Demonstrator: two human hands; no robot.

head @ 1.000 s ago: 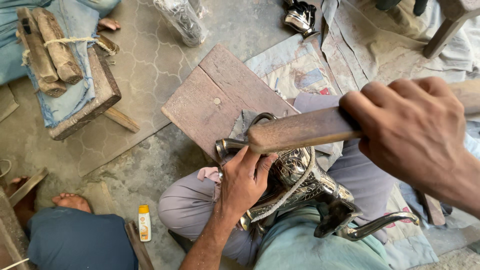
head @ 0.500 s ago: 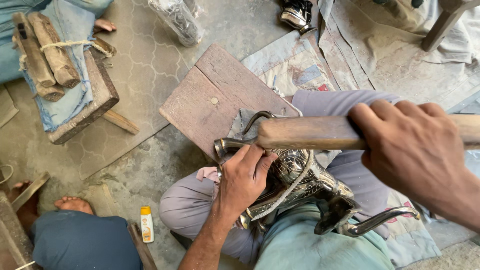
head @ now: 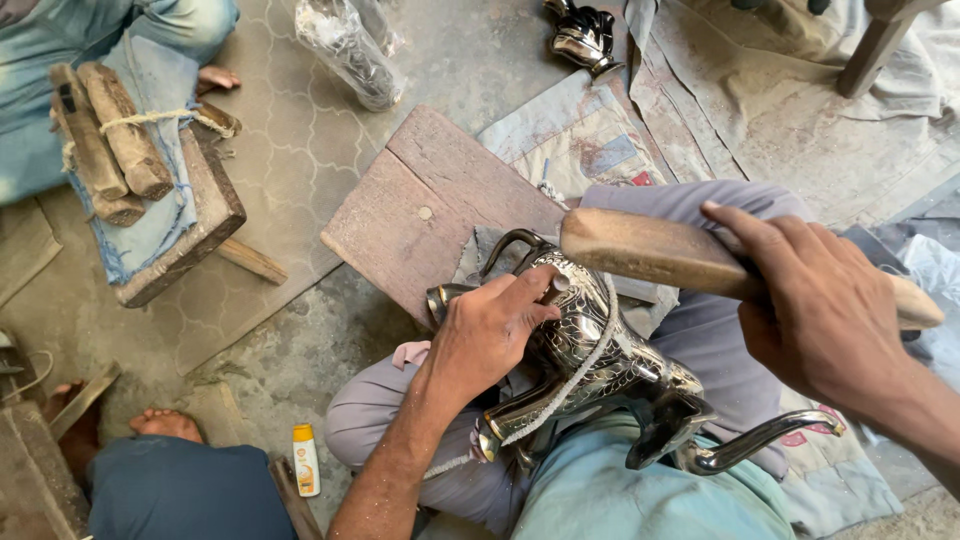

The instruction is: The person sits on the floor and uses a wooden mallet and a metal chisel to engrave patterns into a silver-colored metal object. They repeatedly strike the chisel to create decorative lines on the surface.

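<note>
An engraved silver metal jug (head: 590, 360) lies on its side across my lap, its curved handle toward a wooden board (head: 420, 215). My left hand (head: 490, 335) rests on the jug and pinches a small metal punch (head: 552, 291) against its patterned wall. A wooden mallet (head: 650, 250) is gripped in my right hand (head: 815, 305), raised just above and right of the punch. The jug's long spout (head: 760, 440) points to the lower right.
Another person's bare foot (head: 165, 425) and blue trouser leg are at lower left, beside a small yellow-and-white bottle (head: 305, 460). A bench block with tied wooden sticks (head: 110, 140) stands upper left. A plastic-wrapped object (head: 345, 45) and a second shiny metal piece (head: 583, 35) lie at the top.
The mallet in my right hand has swung from a raised tilt down closer to the punch. My left hand stays on the jug.
</note>
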